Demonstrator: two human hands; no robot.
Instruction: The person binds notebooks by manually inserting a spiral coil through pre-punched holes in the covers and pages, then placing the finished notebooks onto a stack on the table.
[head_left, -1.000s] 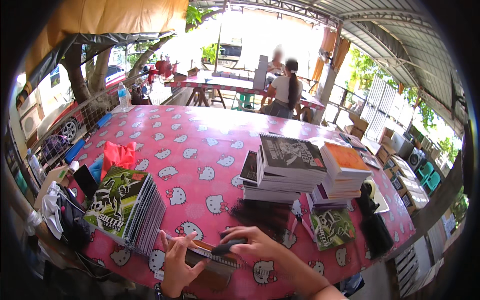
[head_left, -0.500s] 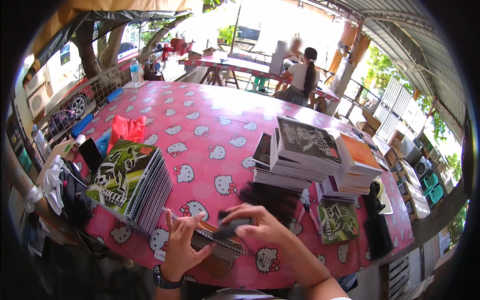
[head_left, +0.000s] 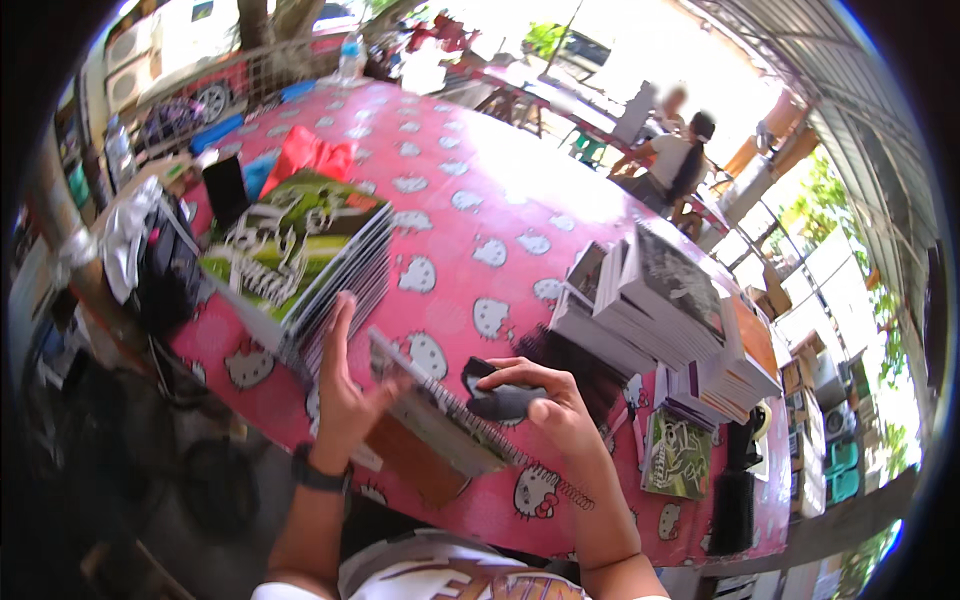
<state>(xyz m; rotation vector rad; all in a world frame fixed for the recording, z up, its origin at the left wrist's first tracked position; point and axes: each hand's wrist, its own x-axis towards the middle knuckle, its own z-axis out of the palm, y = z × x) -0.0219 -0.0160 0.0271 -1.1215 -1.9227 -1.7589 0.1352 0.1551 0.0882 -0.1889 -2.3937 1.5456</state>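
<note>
My left hand (head_left: 345,400) has its fingers stretched up, with the thumb blurred across the end of a notebook (head_left: 435,425). The notebook stands tilted against a brown wooden block (head_left: 415,455) at the table's near edge. A dark wire coil (head_left: 572,490) runs along its upper edge, and its loose tail sticks out beyond the right end. My right hand (head_left: 560,405) grips a dark grey, palm-sized object (head_left: 503,402) just above the coiled edge; its kind I cannot make out. A stack of green-covered spiral notebooks (head_left: 300,240) stands to the left.
Several piles of notebooks (head_left: 650,300) stand at the right, with black coils (head_left: 575,370) beside them. Pink-handled pliers (head_left: 630,430) lie by a small green notebook (head_left: 677,455). A phone (head_left: 226,190) and red cloth (head_left: 310,155) are at the left. People sit at a farther table.
The view has swung, shifting the scene. My right hand with the grey object has moved off rightward along the notebook's edge. My left fingers have straightened, and the notebook stands more tilted.
</note>
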